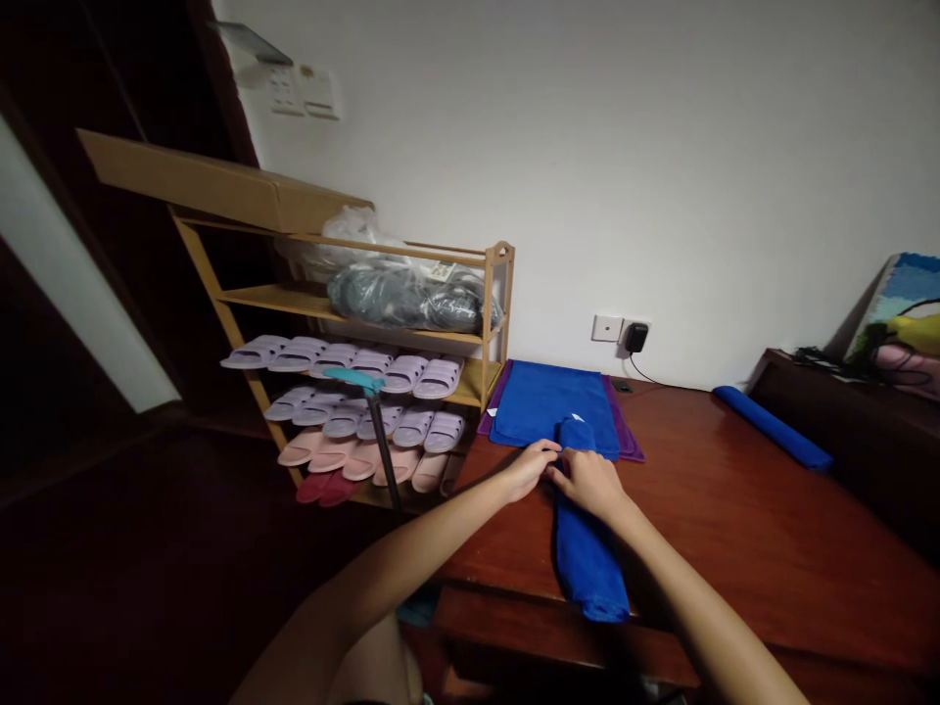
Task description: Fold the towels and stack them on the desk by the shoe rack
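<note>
A rolled blue towel (587,558) lies lengthwise on the wooden table, its near end reaching the front edge and a small white tag at its far end. My right hand (593,482) is over the middle of the roll, fingers curled around it. At the roll's left side, my left hand (535,470) pinches it with fingertips close to my right thumb. Just beyond my hands, a flat blue towel (550,397) rests on top of a purple towel (633,447), whose edges show at the sides. The roll's far end overlaps the flat towel.
The brown table (697,490) stands against a white wall. Another blue roll (771,427) lies at its right, beside a dark raised ledge. A black plug (636,338) has a cord trailing onto the table. Left stands a shoe rack (485,323) of slippers, with a teal-topped pole (382,441) before it.
</note>
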Motion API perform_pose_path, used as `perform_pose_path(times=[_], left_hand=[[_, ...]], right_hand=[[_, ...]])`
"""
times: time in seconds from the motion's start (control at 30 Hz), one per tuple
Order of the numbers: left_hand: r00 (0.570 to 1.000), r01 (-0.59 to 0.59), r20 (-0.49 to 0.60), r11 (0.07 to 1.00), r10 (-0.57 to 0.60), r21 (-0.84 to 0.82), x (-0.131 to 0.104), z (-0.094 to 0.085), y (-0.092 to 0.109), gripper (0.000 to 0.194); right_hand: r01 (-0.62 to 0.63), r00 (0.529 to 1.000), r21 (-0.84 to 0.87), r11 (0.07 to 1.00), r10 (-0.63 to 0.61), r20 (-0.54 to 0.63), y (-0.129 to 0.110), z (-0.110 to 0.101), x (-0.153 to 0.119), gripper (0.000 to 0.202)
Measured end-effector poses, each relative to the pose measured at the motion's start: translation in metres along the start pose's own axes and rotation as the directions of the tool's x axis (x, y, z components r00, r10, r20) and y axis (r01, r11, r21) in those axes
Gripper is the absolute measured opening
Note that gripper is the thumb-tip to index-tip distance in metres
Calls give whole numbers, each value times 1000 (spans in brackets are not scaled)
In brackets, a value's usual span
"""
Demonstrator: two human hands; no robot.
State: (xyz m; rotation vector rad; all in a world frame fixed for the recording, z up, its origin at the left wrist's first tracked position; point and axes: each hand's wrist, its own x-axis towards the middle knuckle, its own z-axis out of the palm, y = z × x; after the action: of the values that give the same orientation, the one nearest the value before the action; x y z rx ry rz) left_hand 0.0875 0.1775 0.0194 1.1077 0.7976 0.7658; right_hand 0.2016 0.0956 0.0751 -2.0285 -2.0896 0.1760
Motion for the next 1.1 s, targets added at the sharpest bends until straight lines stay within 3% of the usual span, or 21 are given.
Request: perform_pose_path(times=[0.13, 0.27, 0.43, 0.63, 0.7, 0.77, 0.83, 0.87, 1.0, 1.1], left_hand=[[1000, -10, -24, 999, 9, -34, 1, -3, 0, 6], [1000, -25, -20, 999, 24, -38, -5, -9, 8, 15], [995, -93, 36, 994, 91, 57, -12, -4, 18, 23], [971, -239, 63, 928, 231, 285, -24, 11, 15, 16], [935, -353, 158, 825, 316, 440, -34, 19, 11, 16], [863, -505, 351, 611, 363, 610, -45, 27, 6, 29], [793, -609, 530, 390, 299, 691, -55, 33, 0, 47], [778, -628, 576, 336, 251, 702, -58, 35, -3, 54], [774, -630, 619, 248, 130, 736, -62, 34, -7, 58], [772, -635, 626, 169, 111, 753, -61, 38, -3, 57]], right_hand=[[-57, 997, 10, 998, 56, 43, 7, 16, 12, 47], [-114, 993, 71, 991, 112, 32, 14, 24, 16, 52], [-148, 989, 202, 968, 151, 2, 20, 28, 25, 42], [-184, 981, 448, 875, 195, 23, 65, 16, 26, 29], [-215, 974, 517, 829, 218, 55, 87, 12, 18, 31], [-242, 967, 561, 792, 245, 70, 108, 11, 9, 29], [-271, 956, 574, 773, 287, 66, 127, 11, -1, 25], [-285, 949, 569, 772, 310, 55, 136, 12, -5, 23], [-309, 927, 474, 824, 372, -42, 158, 12, -14, 21], [-275, 916, 360, 891, 357, -184, 156, 13, -17, 38]])
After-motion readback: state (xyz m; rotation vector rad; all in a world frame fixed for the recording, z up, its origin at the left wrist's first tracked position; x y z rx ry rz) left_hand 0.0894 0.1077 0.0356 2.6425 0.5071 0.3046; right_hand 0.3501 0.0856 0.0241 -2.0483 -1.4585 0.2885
